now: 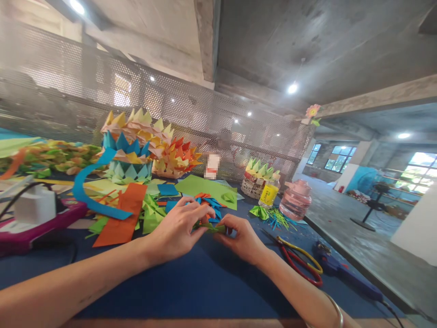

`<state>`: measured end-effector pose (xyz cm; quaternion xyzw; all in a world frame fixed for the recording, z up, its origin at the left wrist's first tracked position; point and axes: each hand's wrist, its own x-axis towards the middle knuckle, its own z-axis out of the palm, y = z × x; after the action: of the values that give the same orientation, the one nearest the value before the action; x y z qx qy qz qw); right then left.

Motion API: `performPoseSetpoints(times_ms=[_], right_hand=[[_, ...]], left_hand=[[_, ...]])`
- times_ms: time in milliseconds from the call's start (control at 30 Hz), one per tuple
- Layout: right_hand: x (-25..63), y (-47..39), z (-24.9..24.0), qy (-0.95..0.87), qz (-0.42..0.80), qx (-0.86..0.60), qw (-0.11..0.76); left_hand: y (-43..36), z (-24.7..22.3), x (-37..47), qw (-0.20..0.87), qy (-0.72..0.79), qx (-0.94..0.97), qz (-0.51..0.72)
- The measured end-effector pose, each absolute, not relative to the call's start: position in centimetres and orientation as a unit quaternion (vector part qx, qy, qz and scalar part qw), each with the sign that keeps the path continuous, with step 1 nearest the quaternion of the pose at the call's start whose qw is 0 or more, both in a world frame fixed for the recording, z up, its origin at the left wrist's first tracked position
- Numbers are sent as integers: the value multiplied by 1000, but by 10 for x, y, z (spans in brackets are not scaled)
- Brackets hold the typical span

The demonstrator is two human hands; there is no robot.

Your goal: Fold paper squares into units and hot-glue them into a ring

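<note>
Between my two hands is a small piece of folded green paper, partly covered by my fingers. My left hand pinches its left end with thumb and fingers. At the other end my right hand grips it, thumb and forefinger pressed together. Just behind my fingertips lie blue and orange folded paper pieces. A sheet of light green paper lies beyond them, with a small green folded piece on it. Left of my left hand are an orange paper strip and green folded pieces.
Scissors and a blue glue gun lie at the right. Behind them stand a pink bottle and a yellow-labelled bottle. Layered paper crowns stand at back left, near a magenta power strip. A perforated metal screen closes the back.
</note>
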<state>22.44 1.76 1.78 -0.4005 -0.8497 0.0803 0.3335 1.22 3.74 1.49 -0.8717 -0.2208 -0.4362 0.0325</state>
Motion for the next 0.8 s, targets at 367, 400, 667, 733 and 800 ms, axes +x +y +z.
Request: performPoseSetpoints(times_ms=[367, 400, 667, 733, 800], right_hand=[[221, 14, 15, -883, -2, -353, 309], [220, 13, 15, -886, -8, -349, 306], [217, 9, 14, -895, -39, -340, 288], [216, 9, 14, -897, -43, -339, 282], [215, 8, 13, -899, -45, -338, 274]], left_hand=[[35, 13, 17, 14, -219, -895, -388], [35, 13, 17, 13, -217, -895, -390], [34, 9, 19, 17, -210, -890, -404], [34, 8, 19, 19, -207, -892, -400], [33, 7, 20, 21, -202, -897, -393]])
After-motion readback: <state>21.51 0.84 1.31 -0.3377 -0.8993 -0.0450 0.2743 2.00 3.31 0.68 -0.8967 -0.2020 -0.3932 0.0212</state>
